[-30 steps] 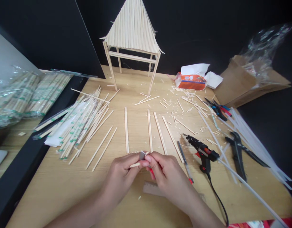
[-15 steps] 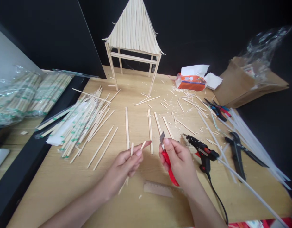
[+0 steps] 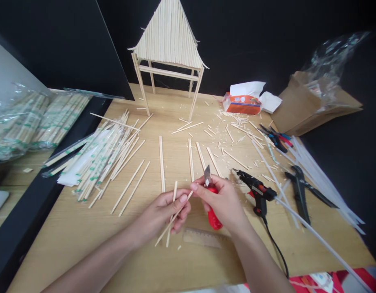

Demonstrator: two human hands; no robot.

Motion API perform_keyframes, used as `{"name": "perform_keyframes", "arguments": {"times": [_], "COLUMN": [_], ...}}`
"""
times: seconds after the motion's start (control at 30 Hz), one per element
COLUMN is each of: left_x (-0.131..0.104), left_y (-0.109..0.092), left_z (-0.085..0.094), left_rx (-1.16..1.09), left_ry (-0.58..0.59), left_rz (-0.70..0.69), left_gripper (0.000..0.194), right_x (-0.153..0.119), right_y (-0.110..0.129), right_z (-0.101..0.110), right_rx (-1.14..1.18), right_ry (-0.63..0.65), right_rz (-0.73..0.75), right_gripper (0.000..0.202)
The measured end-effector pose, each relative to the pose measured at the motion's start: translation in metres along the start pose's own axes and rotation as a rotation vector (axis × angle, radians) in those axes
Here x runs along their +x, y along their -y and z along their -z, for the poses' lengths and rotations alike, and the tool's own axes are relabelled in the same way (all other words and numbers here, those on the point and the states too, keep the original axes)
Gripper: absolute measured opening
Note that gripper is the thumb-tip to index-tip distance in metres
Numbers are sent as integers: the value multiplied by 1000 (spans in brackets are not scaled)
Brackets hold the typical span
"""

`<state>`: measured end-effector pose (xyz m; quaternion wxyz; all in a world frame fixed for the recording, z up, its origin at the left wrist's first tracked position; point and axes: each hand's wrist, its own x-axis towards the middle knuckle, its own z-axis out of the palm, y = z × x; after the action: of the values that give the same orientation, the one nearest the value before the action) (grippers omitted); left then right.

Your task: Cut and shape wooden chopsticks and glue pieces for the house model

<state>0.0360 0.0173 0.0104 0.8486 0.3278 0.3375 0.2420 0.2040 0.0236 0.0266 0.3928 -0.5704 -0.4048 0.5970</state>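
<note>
My left hand is closed on two thin wooden sticks that cross each other. In my right hand is a red-handled utility knife, its blade pointing up and away from me. The right thumb and fingertips meet the upper end of one stick beside the left fingers. Beneath the hands, a clear ruler lies on the table. Just beyond them several sticks lie in pairs, running away from me. To the right of the knife rests a black hot glue gun.
At the back stands a stick-built house model on legs. Bagged chopsticks lie left. An orange tissue pack, a paper bag, pliers, a black cutter tool and glue sticks are right, near scattered offcuts.
My right hand with the knife has moved left, and its fingertips have come to the stick in my left hand. The view has shifted slightly.
</note>
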Motion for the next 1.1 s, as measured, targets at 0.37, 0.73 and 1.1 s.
{"name": "perform_keyframes", "arguments": {"times": [0.37,0.73,1.1], "left_x": [-3,-4,-4], "left_y": [-29,-35,-35], "left_z": [31,35,33], "left_rx": [332,330,219], "left_ry": [-126,-204,-196], "left_rz": [36,24,19], "left_gripper": [28,23,26], "right_x": [16,19,20], "right_y": [9,7,5], "right_z": [48,46,41], "right_rx": [365,406,349], "right_ry": [-260,-296,-267], "right_rz": [130,144,157], "right_gripper": [21,22,21]}}
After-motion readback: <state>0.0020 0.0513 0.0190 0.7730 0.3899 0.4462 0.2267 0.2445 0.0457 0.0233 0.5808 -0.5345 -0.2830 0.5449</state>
